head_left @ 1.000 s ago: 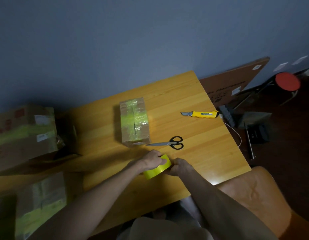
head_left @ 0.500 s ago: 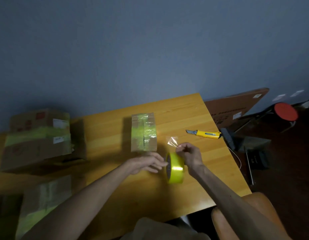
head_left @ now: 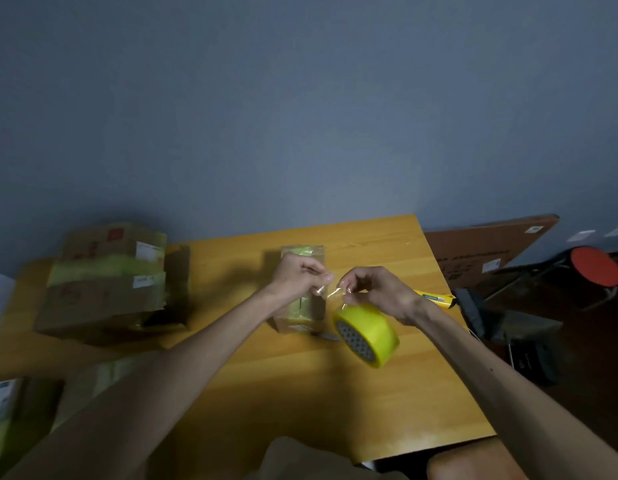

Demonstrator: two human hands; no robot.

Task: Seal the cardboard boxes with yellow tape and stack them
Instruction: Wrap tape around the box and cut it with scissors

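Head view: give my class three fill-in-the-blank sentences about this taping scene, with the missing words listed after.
The left hand and right hand pinch the loose end of the tape roll, whose colour is ____.
The utility knife lies on the table, to the ____ of the right hand.
The small box is partly hidden by the ____ hand.
Missing words: yellow, right, left.

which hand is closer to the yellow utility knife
Right. The right hand overlaps the utility knife in view; the left hand is farther left, in front of the small box.
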